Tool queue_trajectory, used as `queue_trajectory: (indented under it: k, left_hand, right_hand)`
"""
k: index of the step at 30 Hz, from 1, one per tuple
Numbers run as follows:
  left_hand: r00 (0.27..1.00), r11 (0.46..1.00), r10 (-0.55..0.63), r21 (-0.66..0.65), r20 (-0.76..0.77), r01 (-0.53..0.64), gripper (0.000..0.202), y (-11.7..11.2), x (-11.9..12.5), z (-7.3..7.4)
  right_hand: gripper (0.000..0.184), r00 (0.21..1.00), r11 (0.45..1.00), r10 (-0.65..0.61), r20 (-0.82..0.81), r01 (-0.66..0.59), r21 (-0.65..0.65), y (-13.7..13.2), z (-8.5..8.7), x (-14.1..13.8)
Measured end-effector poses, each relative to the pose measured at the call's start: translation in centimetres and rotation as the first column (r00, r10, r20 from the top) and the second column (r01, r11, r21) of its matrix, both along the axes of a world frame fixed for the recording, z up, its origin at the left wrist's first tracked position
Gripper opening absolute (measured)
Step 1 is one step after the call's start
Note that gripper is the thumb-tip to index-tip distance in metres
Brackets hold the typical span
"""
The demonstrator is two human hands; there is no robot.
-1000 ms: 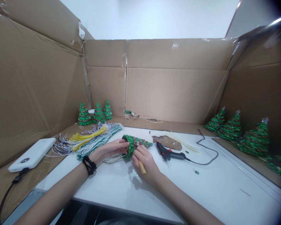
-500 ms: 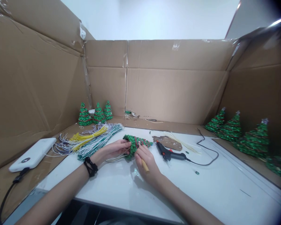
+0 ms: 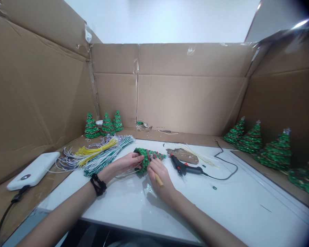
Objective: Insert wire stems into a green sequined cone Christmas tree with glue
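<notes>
A small green Christmas tree with red bands (image 3: 145, 155) lies on its side over the white board, tip to the right. My left hand (image 3: 130, 162) grips its wide base, fingertips partly inside the rim. In my right hand (image 3: 160, 174) is a tool with a wooden handle (image 3: 159, 179), closed in the fist and held against the tree's side; the tool's working end is hidden. Thin pale strands (image 3: 125, 175) trail from the tree's base beneath my left hand. Just beyond the tip lies a black glue gun (image 3: 186, 167) with its cord running right.
Bundles of green-white strands (image 3: 106, 158) and yellow strands (image 3: 96, 147) lie at left, beside a white power bank (image 3: 34, 170). A brown scrap (image 3: 184, 156) sits behind the glue gun. Finished-looking trees (image 3: 249, 140) line the right; three more trees (image 3: 92, 126) stand back left. Cardboard walls (image 3: 190, 103) enclose the table.
The view has shifted slightly, so everything sits a little further left. Both hands keep their hold on the tree and the tool, with hardly any visible movement.
</notes>
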State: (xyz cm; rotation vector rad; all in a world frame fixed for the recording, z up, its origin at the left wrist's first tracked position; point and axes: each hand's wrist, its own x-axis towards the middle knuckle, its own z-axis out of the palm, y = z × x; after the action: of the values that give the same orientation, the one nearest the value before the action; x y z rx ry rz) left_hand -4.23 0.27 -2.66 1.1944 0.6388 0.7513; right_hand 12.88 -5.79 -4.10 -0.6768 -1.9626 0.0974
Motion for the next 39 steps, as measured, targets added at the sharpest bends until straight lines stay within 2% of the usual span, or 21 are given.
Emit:
queue_trajectory:
  k: [20,30,39]
  left_hand:
    - [0.999,0.999,0.044,0.015,-0.025,-0.044,0.035,-0.2,0.3,0.1]
    - [0.998,0.998,0.063,0.018,-0.027,-0.063,0.037,-0.2,0.5,-0.1]
    - [0.994,0.995,0.091,0.041,-0.067,-0.088,0.039,-0.8,0.7,0.6]
  right_hand:
    - [0.023,0.999,1.0,-0.011,0.034,0.011,0.0,-0.4,0.6,0.1]
    - [0.023,1.0,0.999,-0.015,-0.016,0.015,-0.041,-0.7,0.8,-0.3]
    - [0.024,1.0,0.999,-0.016,-0.011,0.016,-0.035,-0.7,0.9,-0.2]
